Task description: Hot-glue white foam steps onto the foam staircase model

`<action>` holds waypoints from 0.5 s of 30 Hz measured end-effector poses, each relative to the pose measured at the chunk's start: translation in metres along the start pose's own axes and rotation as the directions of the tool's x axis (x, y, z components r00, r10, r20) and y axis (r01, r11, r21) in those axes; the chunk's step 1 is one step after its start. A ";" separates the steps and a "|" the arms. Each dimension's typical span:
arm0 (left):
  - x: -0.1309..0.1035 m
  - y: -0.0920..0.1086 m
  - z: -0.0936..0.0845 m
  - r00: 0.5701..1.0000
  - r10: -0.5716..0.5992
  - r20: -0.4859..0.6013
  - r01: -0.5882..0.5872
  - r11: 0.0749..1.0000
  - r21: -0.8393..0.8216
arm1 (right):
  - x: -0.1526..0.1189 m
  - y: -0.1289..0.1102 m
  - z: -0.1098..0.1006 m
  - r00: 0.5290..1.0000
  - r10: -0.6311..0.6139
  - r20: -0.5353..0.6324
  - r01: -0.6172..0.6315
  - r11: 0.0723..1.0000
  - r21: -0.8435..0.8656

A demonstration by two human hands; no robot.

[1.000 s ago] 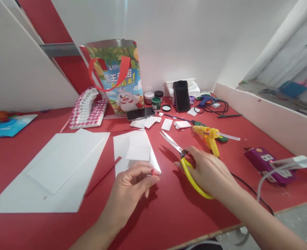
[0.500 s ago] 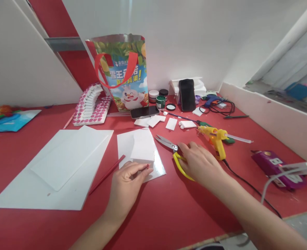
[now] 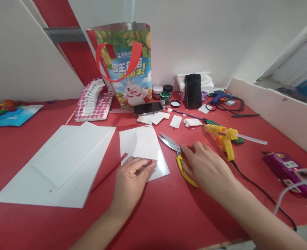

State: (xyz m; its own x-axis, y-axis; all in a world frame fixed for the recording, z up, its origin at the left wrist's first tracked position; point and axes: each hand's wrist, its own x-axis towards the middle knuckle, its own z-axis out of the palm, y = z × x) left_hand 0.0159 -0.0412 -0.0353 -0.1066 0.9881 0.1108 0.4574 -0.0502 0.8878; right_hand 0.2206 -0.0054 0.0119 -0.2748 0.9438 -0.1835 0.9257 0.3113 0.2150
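Observation:
My left hand [image 3: 132,180] pinches a small red piece [image 3: 151,161] between thumb and fingertips, at the near edge of a small white board [image 3: 145,145]. That board lies over a larger glossy white sheet [image 3: 162,170]. To the right, my right hand [image 3: 207,166] grips the yellow handles of a pair of scissors [image 3: 170,142], which rests on the table with blades slightly parted and pointing away to the left. Its fingertips partly cover the handles. A thin red strip [image 3: 109,173] lies on the table just left of my left hand.
Large white boards [image 3: 44,192] lie at left. A yellow glue gun [image 3: 224,137] and its cord sit right of my right hand, near a purple box [image 3: 286,170]. Behind are a printed bag [image 3: 132,83], paint jars [image 3: 164,98], phones [image 3: 193,91] and white cut pieces [image 3: 175,121].
The view has shifted slightly. The red piece in my left hand now sits closer to the white board's near edge. My right hand stays at the scissors' handles.

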 end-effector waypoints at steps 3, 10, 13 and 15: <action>0.001 -0.001 0.001 1.000 0.007 0.000 -0.007 1.000 0.001 | 0.001 0.000 -0.003 0.999 -0.005 0.033 0.005 1.000 -0.001; 0.000 -0.001 0.001 1.000 0.024 -0.019 -0.025 1.000 -0.017 | 0.001 -0.001 -0.003 0.999 0.011 0.037 -0.011 1.000 -0.011; 0.000 -0.001 0.001 0.999 0.035 -0.022 -0.035 0.999 -0.024 | -0.001 0.002 -0.003 1.000 -0.026 -0.004 0.026 1.000 -0.008; 0.000 -0.001 0.001 0.999 0.025 -0.020 -0.026 0.999 -0.021 | -0.004 0.003 -0.005 0.998 -0.026 -0.052 0.026 1.000 -0.012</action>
State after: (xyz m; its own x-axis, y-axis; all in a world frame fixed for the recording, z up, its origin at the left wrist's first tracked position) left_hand 0.0164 -0.0408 -0.0362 -0.1123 0.9835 0.1420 0.4418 -0.0786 0.8937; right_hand 0.2235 -0.0073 0.0178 -0.3122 0.9398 -0.1386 0.9150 0.3367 0.2220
